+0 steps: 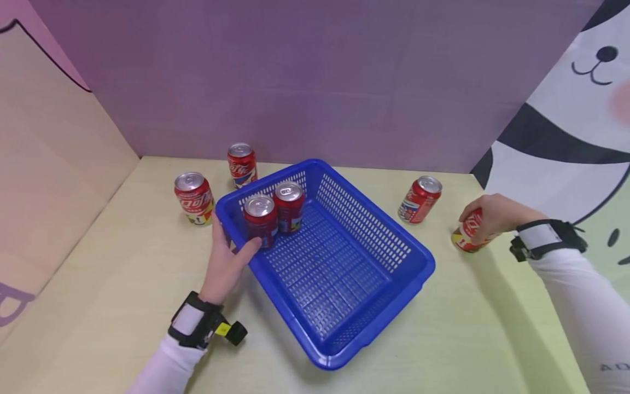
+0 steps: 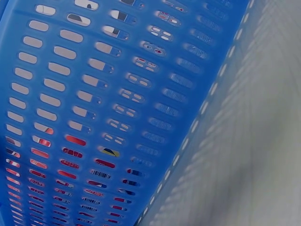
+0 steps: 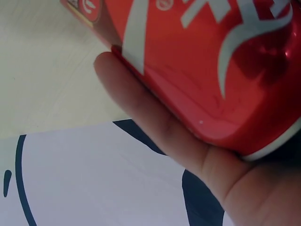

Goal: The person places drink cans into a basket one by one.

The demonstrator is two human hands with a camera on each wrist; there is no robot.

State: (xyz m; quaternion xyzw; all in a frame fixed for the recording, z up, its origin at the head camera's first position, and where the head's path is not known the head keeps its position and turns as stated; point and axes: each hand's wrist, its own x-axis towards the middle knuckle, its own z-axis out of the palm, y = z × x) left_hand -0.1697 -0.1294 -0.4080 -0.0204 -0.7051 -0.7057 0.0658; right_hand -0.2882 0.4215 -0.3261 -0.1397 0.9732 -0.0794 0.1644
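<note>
My left hand (image 1: 227, 262) grips the left rim of a blue plastic basket (image 1: 339, 241), thumb over the rim. Two red soda cans, a nearer can (image 1: 261, 221) and a farther can (image 1: 289, 207), stand side by side in the basket's far left corner. In the left wrist view the slotted basket wall (image 2: 94, 99) shows bits of red can through its holes; whether the basket touches the table is unclear. Over on the right, my right hand (image 1: 497, 212) holds another red soda can (image 1: 465, 236) from above. Close up, a finger lies along this can (image 3: 202, 61).
Left of the basket stands a red can (image 1: 194, 201), with another can (image 1: 242, 166) behind it by the purple back panel (image 1: 305, 82). A further can (image 1: 419, 200) stands between the basket and my right hand. Printed panels flank the pale table (image 1: 433, 339).
</note>
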